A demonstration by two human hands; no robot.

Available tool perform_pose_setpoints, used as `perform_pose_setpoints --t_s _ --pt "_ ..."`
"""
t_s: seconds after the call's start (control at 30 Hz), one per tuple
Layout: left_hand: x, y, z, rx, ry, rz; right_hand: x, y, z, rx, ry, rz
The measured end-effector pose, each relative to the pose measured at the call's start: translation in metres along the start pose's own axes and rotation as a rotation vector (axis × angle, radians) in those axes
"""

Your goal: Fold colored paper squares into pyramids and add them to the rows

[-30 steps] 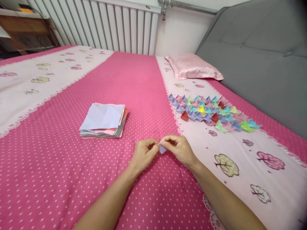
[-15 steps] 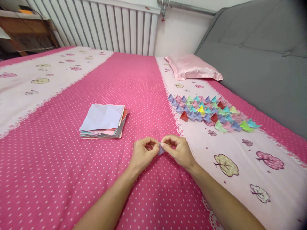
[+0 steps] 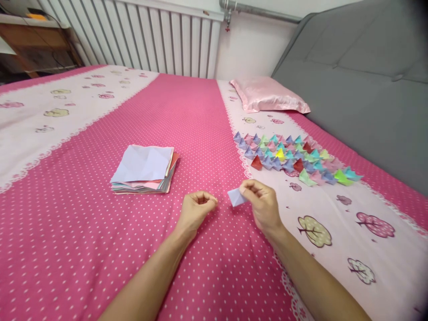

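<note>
Between the thumb and fingers of my right hand (image 3: 262, 203) is a small folded piece of pale lavender paper (image 3: 236, 197), pinched at its right side. My left hand (image 3: 197, 209) is apart from it, a little to the left, with thumb and fingertips pressed together and nothing visible in them. Up and left of my left hand lies a stack of square paper sheets (image 3: 143, 162), a lavender one on top. Beyond my right hand stand rows of small folded paper boats (image 3: 288, 165) in lavender, pink, green, blue, red and yellow.
A pink polka-dot bedspread (image 3: 187, 120) with pale printed bands covers the bed under everything. A pink satin pillow (image 3: 269, 94) rests at the far right, beside a grey padded headboard (image 3: 361, 76). A white radiator (image 3: 160, 40) runs along the wall behind.
My hands have come apart. My left hand has let go of the folded paper, and my right hand has carried it slightly right and up, showing more of it.
</note>
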State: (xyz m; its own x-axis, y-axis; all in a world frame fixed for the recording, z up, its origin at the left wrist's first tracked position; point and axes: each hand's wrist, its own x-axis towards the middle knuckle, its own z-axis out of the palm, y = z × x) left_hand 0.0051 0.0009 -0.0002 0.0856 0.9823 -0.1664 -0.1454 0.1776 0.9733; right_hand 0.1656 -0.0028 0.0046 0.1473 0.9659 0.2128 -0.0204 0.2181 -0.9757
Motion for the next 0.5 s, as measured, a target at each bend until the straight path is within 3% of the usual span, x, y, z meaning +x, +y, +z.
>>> perform_pose_setpoints --t_s 0.1,0.33,0.5 --pt "-0.001 0.003 0.000 -0.029 0.002 -0.007 0.005 -0.003 -0.005 0.027 0.041 0.004" --pt "-0.005 -0.003 0.007 0.032 -0.239 -0.017 -0.004 -0.004 0.005 -0.143 -0.186 0.056" --pt "-0.004 -0.007 0.006 0.010 -0.203 -0.051 -0.009 -0.002 0.009 -0.148 -0.191 0.039"
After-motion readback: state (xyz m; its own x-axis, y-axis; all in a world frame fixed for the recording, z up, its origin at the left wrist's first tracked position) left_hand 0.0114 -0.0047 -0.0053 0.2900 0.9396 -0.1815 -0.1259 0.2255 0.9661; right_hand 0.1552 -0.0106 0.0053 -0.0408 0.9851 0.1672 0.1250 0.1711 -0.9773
